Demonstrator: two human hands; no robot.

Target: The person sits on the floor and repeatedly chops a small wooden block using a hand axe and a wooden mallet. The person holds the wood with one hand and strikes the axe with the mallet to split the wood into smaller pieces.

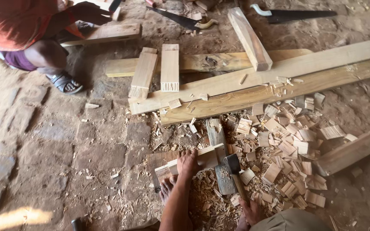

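My left hand (187, 163) presses down on a short pale wooden block (206, 157), fingers over its top edge, holding it on a dark wooden slab (216, 133) on the dirt floor. My right hand (250, 211) grips the wooden handle of a chopping tool (233, 164). Its dark metal head rests just right of the block, above the slab. Toes of my bare foot (166, 189) show left of my forearm. Pale wood chips (285, 147) lie heaped to the right.
Long planks (279, 81) lie across the floor, with two short boards (170, 66) and a thick block (249, 38) on them. Two handsaws (296, 15) lie at the top. Another person in an orange shirt (18, 21) crouches at the upper left, sandal (66, 83) on the ground. A beam (352, 149) lies at right.
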